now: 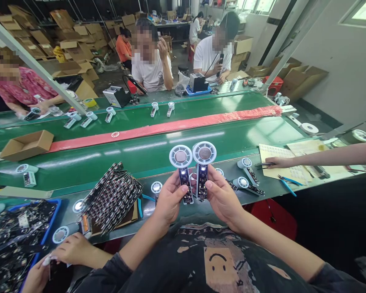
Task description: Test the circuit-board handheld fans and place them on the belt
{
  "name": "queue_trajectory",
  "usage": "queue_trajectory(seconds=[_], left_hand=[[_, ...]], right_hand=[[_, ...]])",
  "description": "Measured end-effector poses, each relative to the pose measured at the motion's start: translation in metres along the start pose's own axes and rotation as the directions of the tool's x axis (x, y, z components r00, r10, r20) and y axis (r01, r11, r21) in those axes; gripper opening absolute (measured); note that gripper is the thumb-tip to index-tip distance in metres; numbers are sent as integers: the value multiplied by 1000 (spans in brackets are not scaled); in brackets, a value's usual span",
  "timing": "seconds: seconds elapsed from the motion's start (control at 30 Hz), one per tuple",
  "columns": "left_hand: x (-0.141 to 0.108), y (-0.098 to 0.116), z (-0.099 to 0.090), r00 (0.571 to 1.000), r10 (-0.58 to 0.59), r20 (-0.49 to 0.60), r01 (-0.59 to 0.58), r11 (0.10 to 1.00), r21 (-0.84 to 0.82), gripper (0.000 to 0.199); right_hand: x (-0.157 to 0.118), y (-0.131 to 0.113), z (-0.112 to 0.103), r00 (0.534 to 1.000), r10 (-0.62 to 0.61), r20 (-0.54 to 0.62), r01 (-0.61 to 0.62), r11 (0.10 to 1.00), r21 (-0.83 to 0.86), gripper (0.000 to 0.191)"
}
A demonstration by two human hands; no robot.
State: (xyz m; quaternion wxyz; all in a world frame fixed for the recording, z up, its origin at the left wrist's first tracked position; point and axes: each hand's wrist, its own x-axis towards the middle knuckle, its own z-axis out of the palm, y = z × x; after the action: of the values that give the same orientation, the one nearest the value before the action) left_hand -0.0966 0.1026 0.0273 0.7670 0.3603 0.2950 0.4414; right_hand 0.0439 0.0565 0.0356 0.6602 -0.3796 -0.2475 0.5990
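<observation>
A round-headed device (pixel 184 173) is pinched by its handle (pixel 186 191) in the left grip (pixel 171 196), a matching device (pixel 203 171) in the right grip (pixel 221 191); both are held side by side, heads (pixel 204 153) beyond the grips.

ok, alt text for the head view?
Left hand and right hand each hold up a round-headed device, side by side, circuit board exposed. Beyond is a green conveyor with a pink strip and co-workers across it; a board stack lies at left.
</observation>
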Motion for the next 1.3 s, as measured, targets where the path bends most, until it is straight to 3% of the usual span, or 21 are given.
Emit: queue_trajectory(seconds=[0.3,0.4,0.5,0.6,0.77,0.87,0.97,1.07,1.17,1.3], left_hand=[[-10,-3,3,999,-8,-31,8,1000,16,70],[-10,-8,6,996,14,-87,-10,999,42,68],[-7,-20,9,986,60,-155,-41,992,122,62],[-8,-42,2,974,-28,-225,99,946,310,51],[-38,-90,-37,874,-190,-447,427,740,520,35],[-64,-117,-62,802,-200,-562,565,559,607,33],[-81,-138,-77,769,-186,-612,632,370,681,19],[-86,-148,-82,757,-167,-631,653,194,732,13],[-82,-147,-80,742,-163,-650,665,53,745,22],[-72,-136,-74,752,-156,-640,643,-35,765,33]], right_hand=[[-7,-2,-1,999,23,-24,-22,1000,4,59],[-5,-2,-1,999,28,-44,-29,1000,-11,60],[-1,2,-9,998,14,-59,-20,994,-106,59],[0,10,-35,989,87,-116,-119,946,-301,50],[-27,32,-118,920,257,-296,-388,709,-589,41],[-53,49,-167,889,266,-373,-457,553,-696,30],[-68,65,-201,884,252,-393,-465,400,-789,23],[-70,76,-218,901,247,-357,-419,283,-863,28],[-64,78,-223,910,262,-320,-372,181,-910,32],[-56,70,-225,918,280,-280,-315,88,-945,34]])
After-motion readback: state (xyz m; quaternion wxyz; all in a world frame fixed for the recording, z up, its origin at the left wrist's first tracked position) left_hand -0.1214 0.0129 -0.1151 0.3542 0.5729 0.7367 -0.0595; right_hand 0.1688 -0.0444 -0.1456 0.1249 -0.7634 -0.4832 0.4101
